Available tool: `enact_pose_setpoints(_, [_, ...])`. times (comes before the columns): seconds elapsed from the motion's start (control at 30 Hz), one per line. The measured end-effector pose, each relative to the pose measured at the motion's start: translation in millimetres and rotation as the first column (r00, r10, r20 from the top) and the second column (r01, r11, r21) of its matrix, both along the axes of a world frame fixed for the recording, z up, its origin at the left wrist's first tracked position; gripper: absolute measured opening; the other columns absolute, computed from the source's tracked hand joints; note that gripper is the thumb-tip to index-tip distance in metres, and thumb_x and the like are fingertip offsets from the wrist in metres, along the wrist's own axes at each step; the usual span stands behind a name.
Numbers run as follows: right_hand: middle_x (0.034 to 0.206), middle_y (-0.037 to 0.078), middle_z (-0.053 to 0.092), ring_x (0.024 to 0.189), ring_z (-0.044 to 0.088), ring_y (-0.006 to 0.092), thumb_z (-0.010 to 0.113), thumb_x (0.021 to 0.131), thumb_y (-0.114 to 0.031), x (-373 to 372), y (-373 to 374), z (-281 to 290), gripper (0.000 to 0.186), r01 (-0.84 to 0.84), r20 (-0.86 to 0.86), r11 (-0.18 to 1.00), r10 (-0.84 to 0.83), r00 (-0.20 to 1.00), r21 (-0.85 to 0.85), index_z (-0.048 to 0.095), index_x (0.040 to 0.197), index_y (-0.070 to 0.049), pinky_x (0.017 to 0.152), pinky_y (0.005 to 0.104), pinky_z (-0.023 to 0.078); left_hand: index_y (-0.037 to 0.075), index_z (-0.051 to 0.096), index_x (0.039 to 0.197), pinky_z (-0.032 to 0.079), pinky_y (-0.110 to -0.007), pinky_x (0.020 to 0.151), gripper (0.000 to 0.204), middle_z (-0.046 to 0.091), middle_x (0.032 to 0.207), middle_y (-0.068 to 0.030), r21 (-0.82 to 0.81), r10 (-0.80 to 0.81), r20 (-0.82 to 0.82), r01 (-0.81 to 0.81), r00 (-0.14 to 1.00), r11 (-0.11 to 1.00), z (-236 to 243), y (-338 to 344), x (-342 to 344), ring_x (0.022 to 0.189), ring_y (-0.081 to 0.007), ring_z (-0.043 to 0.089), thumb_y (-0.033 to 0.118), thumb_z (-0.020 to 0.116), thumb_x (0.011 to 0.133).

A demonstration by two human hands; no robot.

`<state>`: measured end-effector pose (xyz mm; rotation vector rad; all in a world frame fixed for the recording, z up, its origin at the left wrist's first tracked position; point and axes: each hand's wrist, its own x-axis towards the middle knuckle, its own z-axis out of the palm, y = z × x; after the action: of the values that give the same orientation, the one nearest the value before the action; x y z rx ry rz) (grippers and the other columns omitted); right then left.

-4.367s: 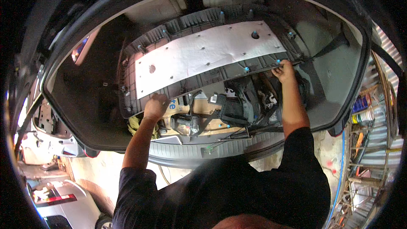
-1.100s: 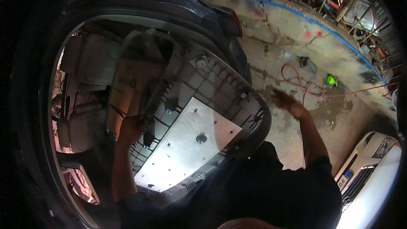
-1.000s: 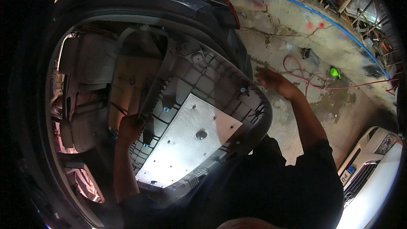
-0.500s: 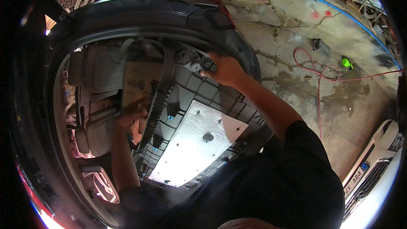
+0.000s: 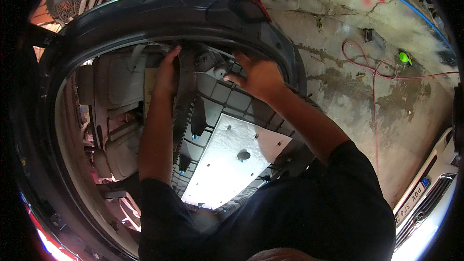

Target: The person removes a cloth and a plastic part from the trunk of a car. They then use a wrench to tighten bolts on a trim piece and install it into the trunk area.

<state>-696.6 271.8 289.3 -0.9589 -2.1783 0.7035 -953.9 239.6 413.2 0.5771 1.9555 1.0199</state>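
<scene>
Your right hand (image 5: 262,78) clasps the far corner of the panel (image 5: 233,97), which slants in the trunk (image 5: 64,130) opening, while your left hand (image 5: 168,72) is at its left edge, grip impossible to tell.

Straight ahead, way barred by black curved car-body frame (image 5: 140,34), arching just beyond both hands. Between left hand (image 5: 169,70) and right hand (image 5: 261,79), space taken up by corner of grey ribbed plastic panel (image 5: 232,98). Left: narrow gap left between panel and grey seats (image 5: 123,82), partly filled by left forearm. Right, past right forearm: open room over stained grey concrete floor (image 5: 338,101), crossed by looped thin red hose (image 5: 374,111). Lower right: passage limited by white car front (image 5: 430,203). Near side closed off by black-shirted torso (image 5: 290,212).
</scene>
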Motion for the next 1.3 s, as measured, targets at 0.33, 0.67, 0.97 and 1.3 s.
enact_pose_setpoints(0.33, [0.087, 0.014, 0.074, 0.07, 0.074, 0.0329, 0.07, 0.084, -0.068, 0.2, -3.7, 3.4, 0.069, 0.08, -0.032, 0.995, -0.078, 0.996, 0.055, 0.066, 0.123, -0.011, 0.056, 0.0397, 0.057, 0.007, 0.065, 0.129, 0.052, -0.041, 0.091, 0.057, 0.068, 0.121, -0.0099, 0.094, -0.023, 0.121, 0.012, 0.992, 0.995, 2.0, -0.5, 11.6, 0.105, -0.027, 0.065, 0.047, 0.067, 0.089])
enact_pose_setpoints(0.67, [0.076, 0.014, 0.071, 0.064, 0.074, 0.0305, 0.07, 0.083, -0.071, -2.0, -5.0, 4.7, 0.066, 0.117, -0.04, 0.992, -0.115, 0.993, 0.054, 0.064, 0.105, -0.009, 0.05, 0.04, 0.055, 0.005, 0.06, 0.14, 0.044, -0.038, 0.106, 0.063, 0.062, 0.137, -0.0106, 0.19, -0.048, -0.018, 0.051, 0.999, 0.98, -18.1, -3.0, -7.3, 0.122, -0.0249, 0.059, 0.049, 0.064, 0.094])
enact_pose_setpoints(0.97, [0.083, 0.019, 0.073, 0.07, 0.075, 0.0336, 0.062, 0.087, -0.075, -2.8, -5.3, 4.6, 0.073, 0.086, 0.078, 0.996, -0.084, 0.993, -0.02, 0.064, 0.104, -0.004, 0.056, 0.0443, 0.059, 0.002, 0.049, 0.152, 0.034, -0.035, 0.115, 0.072, 0.052, 0.15, -0.0124, 0.143, -0.008, -0.107, 0.023, 0.994, 0.989, -23.0, 2.9, -4.7, 0.134, -0.0256, 0.05, 0.051, 0.061, 0.099])
enact_pose_setpoints(1.3, [0.077, 0.013, 0.071, 0.064, 0.073, 0.0311, 0.068, 0.083, -0.074, -5.2, -6.6, 6.8, 0.07, 0.152, 0.03, 0.988, -0.153, 0.988, 0.041, 0.062, 0.098, -0.006, 0.051, 0.0396, 0.055, 0.0, 0.048, 0.151, 0.036, -0.035, 0.113, 0.075, 0.054, 0.147, -0.0145, 0.122, -0.007, -0.166, 0.028, 0.986, 0.992, -22.5, 6.8, 0.3, 0.13, -0.0263, 0.052, 0.052, 0.061, 0.099])
